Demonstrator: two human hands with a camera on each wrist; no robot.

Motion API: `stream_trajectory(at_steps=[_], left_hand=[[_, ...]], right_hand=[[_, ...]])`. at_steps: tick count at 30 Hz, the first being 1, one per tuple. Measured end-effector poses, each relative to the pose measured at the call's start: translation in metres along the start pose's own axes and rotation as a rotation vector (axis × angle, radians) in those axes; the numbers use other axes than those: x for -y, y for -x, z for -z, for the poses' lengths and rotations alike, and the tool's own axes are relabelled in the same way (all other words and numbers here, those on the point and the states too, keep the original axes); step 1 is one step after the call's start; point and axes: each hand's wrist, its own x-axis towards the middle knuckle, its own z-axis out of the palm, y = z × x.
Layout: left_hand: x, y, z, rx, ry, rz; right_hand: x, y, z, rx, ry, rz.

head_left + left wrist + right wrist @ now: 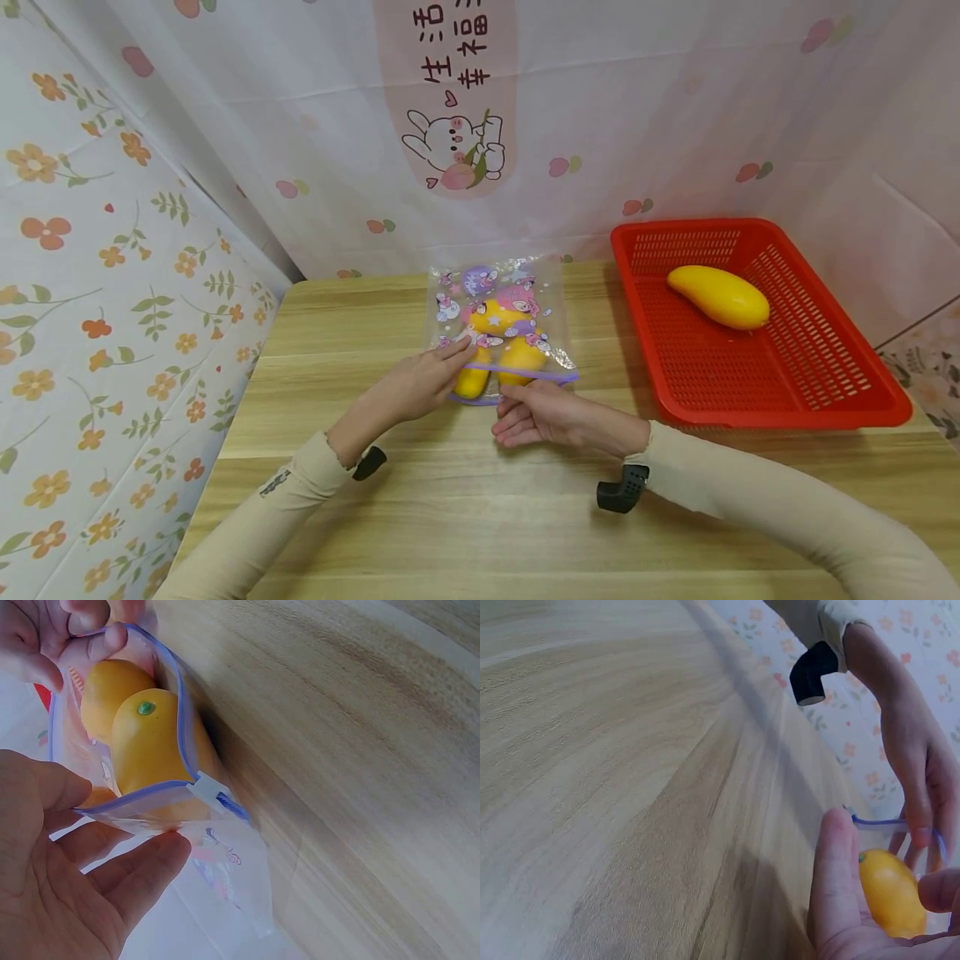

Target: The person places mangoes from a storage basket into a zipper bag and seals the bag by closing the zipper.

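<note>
Slider-zip bag [522, 327], mouth between hands | rim pinched by left hand [420, 382]; right hand [551, 414] at rim, grip unclear | mango [720, 297], long axis slanted in red basket [787, 417], nearer right hand

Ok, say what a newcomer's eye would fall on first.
Probably the red rectangular plastic basket at the head view's right, with one long yellow fruit inside. Then the clear cartoon-printed plastic zip bag at centre, holding yellow fruits, left hand and right hand at its mouth.

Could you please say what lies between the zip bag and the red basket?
The head view shows only bare wooden tabletop between the zip bag and red basket.
</note>
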Motion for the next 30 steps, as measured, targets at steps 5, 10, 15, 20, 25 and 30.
stream_trajectory(at_steps=[5,10,15,20,25,30], left_hand=[[0.0,0.0,-0.001,-0.012,-0.016,-0.006],[0.0,0.001,-0.002,-0.024,-0.016,-0.011],[0.001,-0.001,-0.003,-0.013,-0.02,-0.002],[0.0,-0.001,-0.002,0.001,-0.02,0.007],[-0.001,0.0,-0.001,0.011,-0.019,0.007],[-0.001,0.0,0.0,0.014,-0.024,0.005]], right_hand=[[0.001,0.006,0.003,0.007,0.03,-0.005],[0.004,0.011,0.004,0.015,0.049,-0.014],[0.007,0.017,0.004,0.055,0.096,-0.013],[0.017,0.025,0.004,0.077,0.153,-0.007],[0.028,0.034,0.01,0.08,0.222,0.003],[0.041,0.044,0.017,0.085,0.313,-0.003]])
